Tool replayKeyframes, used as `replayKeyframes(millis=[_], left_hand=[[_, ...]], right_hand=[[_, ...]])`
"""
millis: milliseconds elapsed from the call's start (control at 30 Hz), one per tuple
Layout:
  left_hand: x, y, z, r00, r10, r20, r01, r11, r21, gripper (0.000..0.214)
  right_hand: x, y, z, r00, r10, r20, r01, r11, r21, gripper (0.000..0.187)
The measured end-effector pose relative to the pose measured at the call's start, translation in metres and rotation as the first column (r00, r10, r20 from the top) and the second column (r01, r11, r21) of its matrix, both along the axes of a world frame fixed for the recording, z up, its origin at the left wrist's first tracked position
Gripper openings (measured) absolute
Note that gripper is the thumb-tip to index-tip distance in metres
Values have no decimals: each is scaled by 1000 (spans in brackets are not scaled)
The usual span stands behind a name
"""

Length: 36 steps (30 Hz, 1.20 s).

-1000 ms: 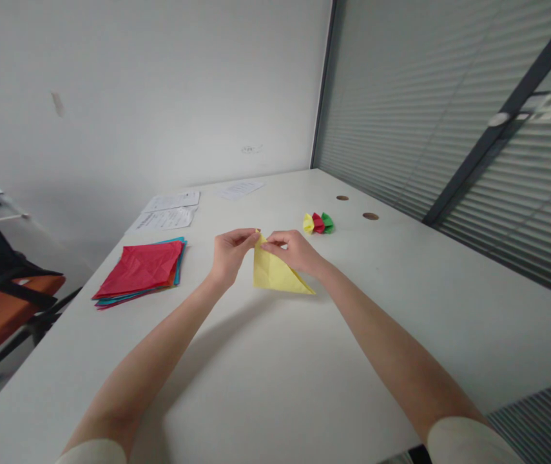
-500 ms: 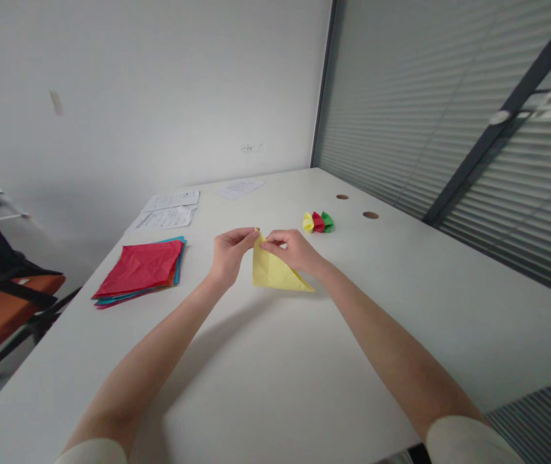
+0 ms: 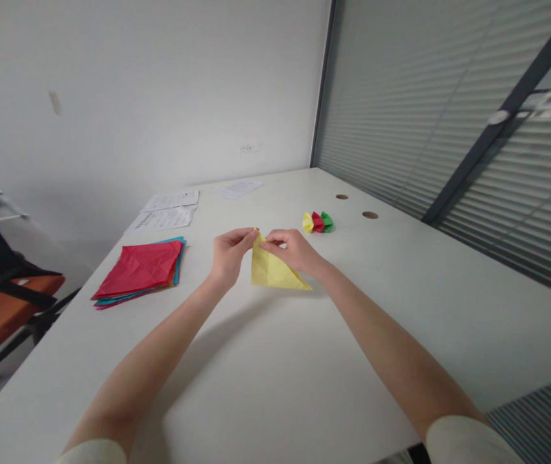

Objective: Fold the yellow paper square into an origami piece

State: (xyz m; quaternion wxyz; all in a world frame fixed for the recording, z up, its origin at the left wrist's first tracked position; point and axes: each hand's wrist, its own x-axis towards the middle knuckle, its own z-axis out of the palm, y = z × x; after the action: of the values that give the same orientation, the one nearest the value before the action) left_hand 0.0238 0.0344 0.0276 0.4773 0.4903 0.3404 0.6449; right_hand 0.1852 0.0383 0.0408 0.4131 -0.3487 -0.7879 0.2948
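Note:
A folded sheet of yellow paper (image 3: 274, 272), roughly triangular, hangs over the table from both of my hands. At its upper left corner, my left hand (image 3: 229, 254) pinches it between thumb and fingers. Just to the right, my right hand (image 3: 294, 248) is closed on its upper edge. Beyond my right hand lie three small fan-like paper pieces: a yellow one (image 3: 308, 222), a red one (image 3: 318, 222) and a green one (image 3: 326, 222), side by side. To the left rests a stack of coloured paper sheets (image 3: 140, 267), red on top, with blue and orange edges showing.
The white table (image 3: 275, 380) meets a wall at the back and a window with blinds (image 3: 401, 109) on the right. Printed sheets (image 3: 166, 209) lie at the far left. Two round holes (image 3: 370, 215) pierce the tabletop. An orange-seated chair (image 3: 9, 316) stands left.
The yellow paper's lower edge has shifted very slightly left and up. Both hands keep their pinch on it in nearly the same place.

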Motion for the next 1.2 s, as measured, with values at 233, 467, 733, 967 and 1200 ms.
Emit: replayKeyframes(millis=[233, 467, 733, 967, 1200], left_hand=[[1, 1, -2, 1000, -3, 16, 3, 1000, -3, 24], [2, 1, -2, 999, -7, 51, 7, 1000, 1, 27], [3, -1, 0, 999, 17, 33, -17, 1000, 3, 29], [2, 0, -4, 999, 50, -11, -49, 997, 59, 27], [0, 0, -3, 993, 95, -64, -88, 991, 103, 23]], right_hand=[[0, -2, 2, 1000, -8, -3, 8, 1000, -2, 37], [0, -1, 1, 1000, -9, -9, 9, 1000, 8, 40], [1, 1, -1, 1000, -4, -10, 4, 1000, 15, 39], [1, -1, 2, 1000, -14, -10, 15, 1000, 25, 38], [2, 1, 0, 1000, -23, -16, 23, 999, 42, 30]])
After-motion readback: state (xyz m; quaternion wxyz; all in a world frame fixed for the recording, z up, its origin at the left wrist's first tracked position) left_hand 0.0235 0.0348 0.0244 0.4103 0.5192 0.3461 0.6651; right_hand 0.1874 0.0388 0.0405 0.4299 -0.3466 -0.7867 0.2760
